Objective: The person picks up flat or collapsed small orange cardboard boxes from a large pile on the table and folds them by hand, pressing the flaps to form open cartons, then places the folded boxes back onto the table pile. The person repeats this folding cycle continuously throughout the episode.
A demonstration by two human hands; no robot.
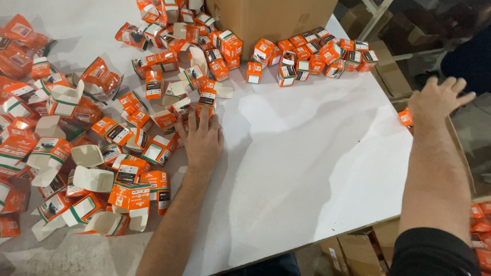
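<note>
Left hand (pixel 203 140) flat and open on the white bench (pixel 307 153), fingertips touching open orange boxes (pixel 153 148) heaped alongside. Right hand (pixel 439 99) spread past the bench edge, over a brown carton (pixel 463 153), beside one small orange box (pixel 405 117), gripping nothing.

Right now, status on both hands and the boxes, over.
Left hand flat on table, fingers touching loose orange boxes. Right hand open past table edge, beside one small box. Nothing held.
</note>
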